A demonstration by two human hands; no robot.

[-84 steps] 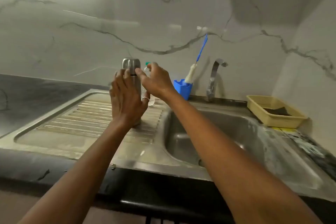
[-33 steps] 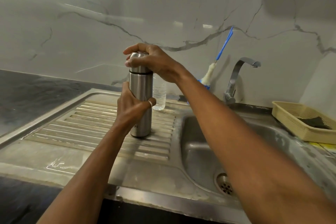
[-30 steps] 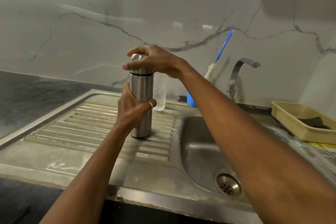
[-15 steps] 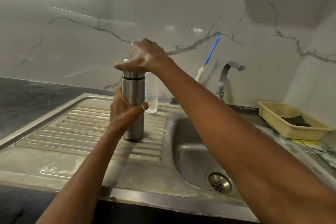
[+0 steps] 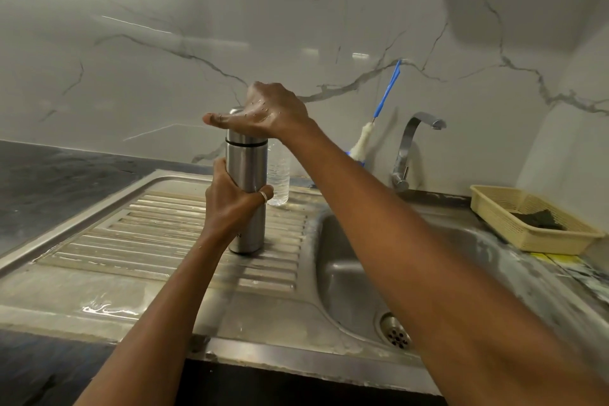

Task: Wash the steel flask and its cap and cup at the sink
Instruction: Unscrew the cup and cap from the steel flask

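Dim, greenish light from above glares on the marble wall (image 5: 197, 43); wide-angle edges bend, slightly soft.

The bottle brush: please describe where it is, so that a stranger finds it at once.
Behind the sink basin, a curved tap stands at the marble wall. Just left of it the bottle brush stands tilted. It alone has a thin blue handle and a white fluffy head.

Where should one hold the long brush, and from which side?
Hold the brush by its thin blue handle, near the top, coming from the front and above. It stands with the white head down and the handle slanting up toward the wall, with the tap close on its right.
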